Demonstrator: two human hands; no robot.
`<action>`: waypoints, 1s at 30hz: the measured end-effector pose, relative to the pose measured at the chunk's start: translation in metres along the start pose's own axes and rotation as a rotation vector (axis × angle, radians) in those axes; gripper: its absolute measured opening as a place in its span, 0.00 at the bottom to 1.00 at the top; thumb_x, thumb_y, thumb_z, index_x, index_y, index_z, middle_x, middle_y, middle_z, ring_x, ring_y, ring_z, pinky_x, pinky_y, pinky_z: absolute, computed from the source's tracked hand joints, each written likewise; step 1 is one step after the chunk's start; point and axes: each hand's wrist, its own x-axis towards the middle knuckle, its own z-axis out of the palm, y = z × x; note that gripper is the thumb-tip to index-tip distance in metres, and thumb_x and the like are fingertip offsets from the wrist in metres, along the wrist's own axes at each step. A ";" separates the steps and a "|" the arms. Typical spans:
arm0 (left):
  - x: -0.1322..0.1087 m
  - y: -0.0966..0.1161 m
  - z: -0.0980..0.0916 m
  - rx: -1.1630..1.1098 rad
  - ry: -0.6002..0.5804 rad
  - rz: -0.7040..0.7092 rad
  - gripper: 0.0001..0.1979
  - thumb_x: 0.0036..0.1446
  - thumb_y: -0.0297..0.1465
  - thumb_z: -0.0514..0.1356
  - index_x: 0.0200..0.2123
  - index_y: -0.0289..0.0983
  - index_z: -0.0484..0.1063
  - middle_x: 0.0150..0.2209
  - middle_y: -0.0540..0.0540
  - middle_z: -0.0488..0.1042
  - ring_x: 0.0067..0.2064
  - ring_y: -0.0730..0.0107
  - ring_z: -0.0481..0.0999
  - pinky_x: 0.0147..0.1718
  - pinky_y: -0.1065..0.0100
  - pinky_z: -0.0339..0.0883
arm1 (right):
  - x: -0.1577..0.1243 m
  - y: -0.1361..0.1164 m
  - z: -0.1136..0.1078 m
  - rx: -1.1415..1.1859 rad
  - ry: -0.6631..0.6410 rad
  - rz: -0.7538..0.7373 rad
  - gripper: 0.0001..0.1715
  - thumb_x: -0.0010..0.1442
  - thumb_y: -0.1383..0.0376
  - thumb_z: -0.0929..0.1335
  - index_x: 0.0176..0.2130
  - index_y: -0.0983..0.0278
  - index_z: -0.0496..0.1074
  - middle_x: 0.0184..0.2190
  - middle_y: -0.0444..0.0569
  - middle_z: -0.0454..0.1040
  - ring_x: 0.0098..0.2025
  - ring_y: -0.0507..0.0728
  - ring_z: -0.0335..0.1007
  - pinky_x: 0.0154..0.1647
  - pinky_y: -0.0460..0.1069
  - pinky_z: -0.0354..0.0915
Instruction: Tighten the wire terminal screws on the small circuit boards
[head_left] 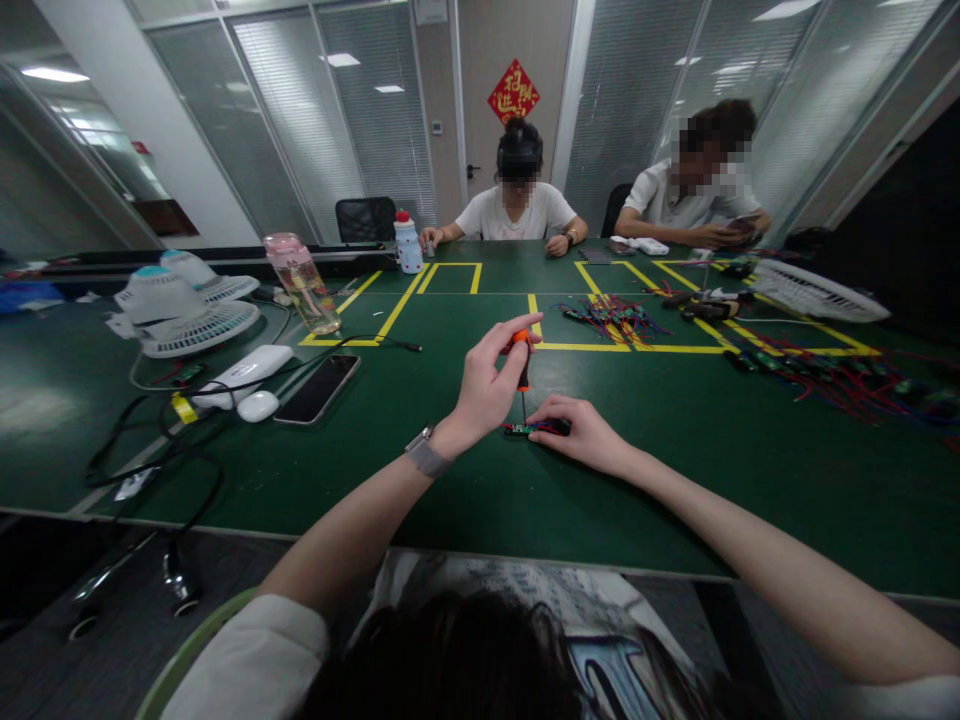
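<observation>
My left hand (491, 375) is closed round the orange and black handle of a screwdriver (523, 372). The screwdriver stands upright, its thin shaft running down to a small green circuit board (517, 430) on the table; whether the tip sits in a screw is too small to tell. With thumb and fingers, my right hand (581, 430) pinches the board's right end. A dark part (555, 427) and red and blue wires show by those fingers, partly hidden by them.
Beyond my hands lies a heap of wired boards (615, 318), with more wires (847, 385) at the right. To the left are a phone (319, 388), a pink-lidded bottle (304, 285), white fans (191, 310) and black cables (154, 430). Two people (517, 205) sit opposite.
</observation>
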 end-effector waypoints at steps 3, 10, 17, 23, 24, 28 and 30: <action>0.000 -0.002 0.002 0.034 0.041 -0.003 0.14 0.64 0.30 0.54 0.52 0.39 0.70 0.41 0.46 0.74 0.39 0.72 0.73 0.41 0.69 0.68 | 0.000 0.000 0.000 -0.009 0.001 0.002 0.07 0.56 0.65 0.72 0.37 0.64 0.79 0.34 0.50 0.76 0.37 0.57 0.73 0.42 0.52 0.68; 0.001 0.000 -0.001 0.121 0.033 0.042 0.12 0.64 0.33 0.55 0.48 0.41 0.72 0.40 0.47 0.71 0.40 0.70 0.71 0.41 0.67 0.67 | 0.000 0.000 0.000 -0.008 0.003 -0.011 0.07 0.57 0.64 0.71 0.37 0.63 0.79 0.34 0.50 0.76 0.36 0.57 0.73 0.41 0.52 0.68; 0.000 -0.001 0.001 0.065 0.049 0.033 0.12 0.63 0.31 0.57 0.49 0.40 0.72 0.40 0.47 0.72 0.39 0.72 0.73 0.41 0.69 0.68 | 0.000 0.000 0.000 -0.014 0.003 -0.014 0.07 0.57 0.64 0.71 0.37 0.64 0.79 0.34 0.50 0.76 0.36 0.57 0.73 0.40 0.52 0.68; 0.000 0.001 -0.001 0.113 0.027 0.050 0.12 0.65 0.32 0.53 0.48 0.41 0.73 0.40 0.47 0.72 0.41 0.71 0.72 0.42 0.68 0.68 | 0.000 0.000 0.000 -0.011 0.007 -0.017 0.07 0.57 0.65 0.71 0.36 0.64 0.79 0.33 0.50 0.76 0.36 0.56 0.73 0.41 0.52 0.68; 0.000 0.000 -0.001 0.077 0.009 0.041 0.14 0.67 0.32 0.50 0.51 0.41 0.72 0.42 0.46 0.73 0.42 0.71 0.73 0.44 0.67 0.68 | 0.000 0.000 0.000 -0.007 0.006 -0.017 0.07 0.57 0.64 0.71 0.36 0.63 0.79 0.33 0.50 0.76 0.36 0.56 0.73 0.41 0.52 0.68; 0.000 -0.002 0.001 -0.040 0.020 0.008 0.16 0.66 0.31 0.51 0.55 0.39 0.68 0.48 0.44 0.76 0.47 0.69 0.76 0.47 0.66 0.69 | 0.000 0.001 0.000 0.002 0.002 -0.016 0.07 0.57 0.65 0.71 0.37 0.63 0.79 0.34 0.50 0.76 0.37 0.57 0.73 0.42 0.52 0.68; 0.000 -0.003 0.002 -0.014 0.052 0.022 0.14 0.63 0.31 0.56 0.52 0.39 0.71 0.45 0.45 0.76 0.45 0.69 0.76 0.45 0.67 0.70 | 0.000 0.001 0.000 0.002 -0.001 -0.012 0.07 0.57 0.65 0.71 0.37 0.64 0.79 0.34 0.50 0.75 0.37 0.57 0.73 0.42 0.52 0.68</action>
